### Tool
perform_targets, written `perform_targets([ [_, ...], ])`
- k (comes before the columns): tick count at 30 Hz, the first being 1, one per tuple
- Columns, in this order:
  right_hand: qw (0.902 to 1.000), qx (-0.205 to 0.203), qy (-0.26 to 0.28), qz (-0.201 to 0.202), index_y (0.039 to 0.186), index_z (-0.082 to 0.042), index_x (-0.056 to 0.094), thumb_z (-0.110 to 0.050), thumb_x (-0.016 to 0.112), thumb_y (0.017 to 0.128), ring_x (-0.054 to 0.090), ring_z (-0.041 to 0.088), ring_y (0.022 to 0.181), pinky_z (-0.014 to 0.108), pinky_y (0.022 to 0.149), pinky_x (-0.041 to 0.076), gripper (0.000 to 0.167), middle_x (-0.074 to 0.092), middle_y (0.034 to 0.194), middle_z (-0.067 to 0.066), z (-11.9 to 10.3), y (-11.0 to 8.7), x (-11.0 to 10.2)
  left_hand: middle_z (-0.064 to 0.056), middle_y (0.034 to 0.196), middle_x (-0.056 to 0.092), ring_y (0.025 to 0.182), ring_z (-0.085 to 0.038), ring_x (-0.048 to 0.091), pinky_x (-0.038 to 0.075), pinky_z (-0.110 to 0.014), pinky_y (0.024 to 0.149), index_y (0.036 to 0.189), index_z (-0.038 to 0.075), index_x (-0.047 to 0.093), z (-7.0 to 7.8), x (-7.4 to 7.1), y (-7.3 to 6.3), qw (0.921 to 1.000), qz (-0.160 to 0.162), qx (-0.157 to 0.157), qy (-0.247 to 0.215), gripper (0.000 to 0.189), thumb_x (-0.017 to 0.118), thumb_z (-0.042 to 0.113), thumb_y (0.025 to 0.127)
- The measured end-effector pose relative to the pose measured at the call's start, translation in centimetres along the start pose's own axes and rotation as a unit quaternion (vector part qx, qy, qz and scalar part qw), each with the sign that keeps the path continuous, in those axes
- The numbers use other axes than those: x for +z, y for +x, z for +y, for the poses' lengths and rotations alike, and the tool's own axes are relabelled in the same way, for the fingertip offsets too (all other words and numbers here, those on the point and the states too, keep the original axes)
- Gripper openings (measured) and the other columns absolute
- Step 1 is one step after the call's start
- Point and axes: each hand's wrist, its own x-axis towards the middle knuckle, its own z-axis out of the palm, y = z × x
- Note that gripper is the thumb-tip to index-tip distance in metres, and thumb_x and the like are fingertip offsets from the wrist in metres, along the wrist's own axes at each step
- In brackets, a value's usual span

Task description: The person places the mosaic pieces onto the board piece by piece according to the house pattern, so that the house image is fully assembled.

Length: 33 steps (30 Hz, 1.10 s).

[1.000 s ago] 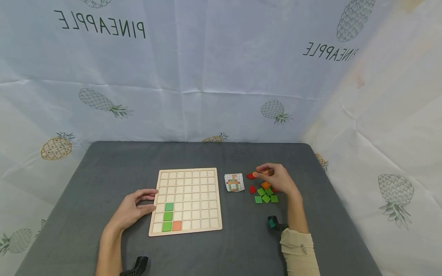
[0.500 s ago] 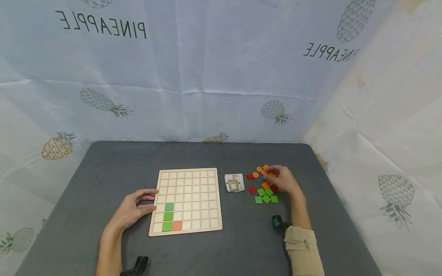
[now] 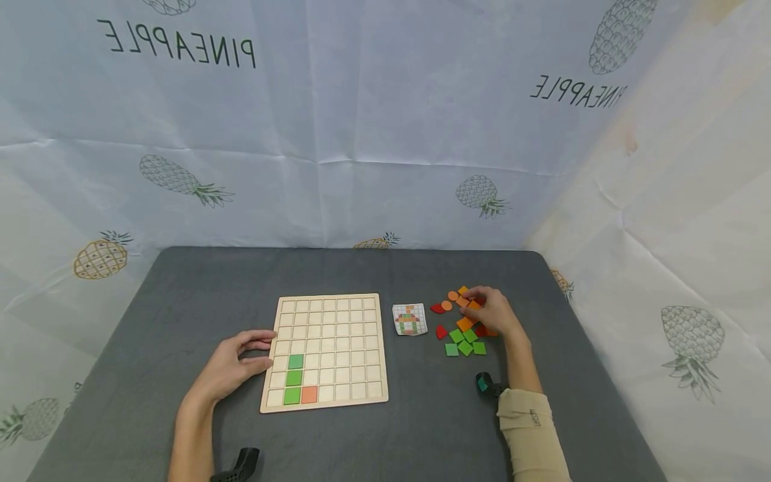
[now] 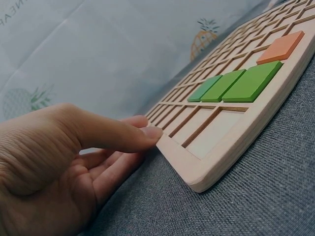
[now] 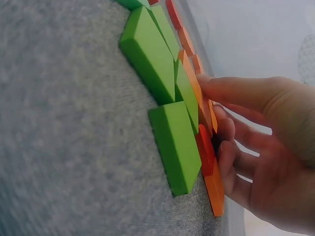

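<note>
My left hand [image 3: 231,365] touches the left edge of a wooden grid board [image 3: 341,345] with its thumb and fingertips; the left wrist view shows the thumb tip [image 4: 152,132] on the rim. Three green square tiles [image 3: 294,378] stand in a column on the board, with an orange-red tile [image 3: 309,395] beside the lowest. My right hand [image 3: 495,313] is at the tile pile, thumb and index finger pinching an orange square tile [image 3: 474,305]. In the right wrist view, its other fingers curl beside a red piece [image 5: 206,150] and an orange one [image 5: 214,194].
A small printed pattern card [image 3: 409,319] lies between board and pile. Several green tiles [image 3: 465,348] are at the pile's near side; orange discs [image 3: 447,306] and red pieces [image 3: 442,332] are at its left. Pineapple-print cloth [image 3: 385,201] hangs behind the grey table [image 3: 211,274].
My right hand has moved right and slightly down from beside the orange discs, uncovering them and several other orange pieces. My left hand and the board stay in place.
</note>
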Motion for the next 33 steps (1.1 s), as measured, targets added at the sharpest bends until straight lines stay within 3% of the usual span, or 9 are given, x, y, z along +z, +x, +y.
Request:
perform_targets([
  [7, 0.9999, 0.001, 0.003, 0.015, 0.125, 0.002, 0.072, -0.015, 0.079, 0.101, 0.068, 0.018, 0.08, 0.027, 0.071, 0.057, 0.03, 0.075, 0.117, 0.025, 0.1, 0.0, 0.1, -0.024, 0.14, 0.065, 0.11, -0.007, 0.071, 0.062, -0.017, 0.088, 0.149, -0.004, 0.059, 0.0, 0.0, 0.0, 1.0, -0.001, 0.001, -0.003, 0.06, 0.081, 0.002, 0.094],
  [16, 0.9992, 0.015, -0.007, 0.038, 0.125, 0.0, 0.074, -0.018, 0.081, 0.099, 0.069, 0.019, 0.087, 0.024, 0.073, 0.057, 0.033, 0.076, 0.116, 0.021, 0.0, -0.2, 0.7, -0.025, 0.141, 0.064, 0.11, -0.004, 0.07, 0.061, -0.016, 0.089, 0.149, -0.004, 0.059, 0.2, 0.0, -0.1, 1.0, -0.003, 0.004, -0.005, 0.059, 0.081, 0.002, 0.094],
  [22, 0.9988, -0.002, -0.012, 0.048, 0.122, 0.0, 0.077, -0.019, 0.081, 0.098, 0.071, 0.02, 0.087, 0.028, 0.073, 0.057, 0.031, 0.079, 0.116, 0.022, -0.4, -0.4, 0.7, -0.026, 0.143, 0.063, 0.111, -0.001, 0.068, 0.062, -0.017, 0.09, 0.149, -0.004, 0.059, 0.1, -0.1, -0.2, 0.9999, -0.004, 0.009, -0.005, 0.058, 0.08, 0.002, 0.095],
  [30, 0.9989, -0.01, -0.01, 0.045, 0.126, -0.001, 0.075, -0.02, 0.081, 0.098, 0.073, 0.031, 0.098, 0.032, 0.074, 0.057, 0.034, 0.076, 0.126, 0.025, -1.9, -1.1, 0.6, -0.026, 0.143, 0.064, 0.111, -0.002, 0.068, 0.062, -0.017, 0.089, 0.149, -0.004, 0.059, 0.2, 0.0, -0.1, 0.9999, -0.003, 0.009, -0.003, 0.058, 0.08, 0.002, 0.095],
  [33, 0.9988, -0.016, -0.008, 0.046, 0.127, -0.001, 0.076, -0.019, 0.081, 0.098, 0.071, 0.028, 0.089, 0.03, 0.067, 0.056, 0.035, 0.074, 0.131, 0.025, -2.6, -1.4, 0.7, -0.026, 0.143, 0.064, 0.11, -0.002, 0.068, 0.062, -0.017, 0.089, 0.149, -0.005, 0.059, 0.2, 0.0, -0.1, 0.9999, -0.002, 0.01, -0.003, 0.059, 0.08, 0.002, 0.095],
])
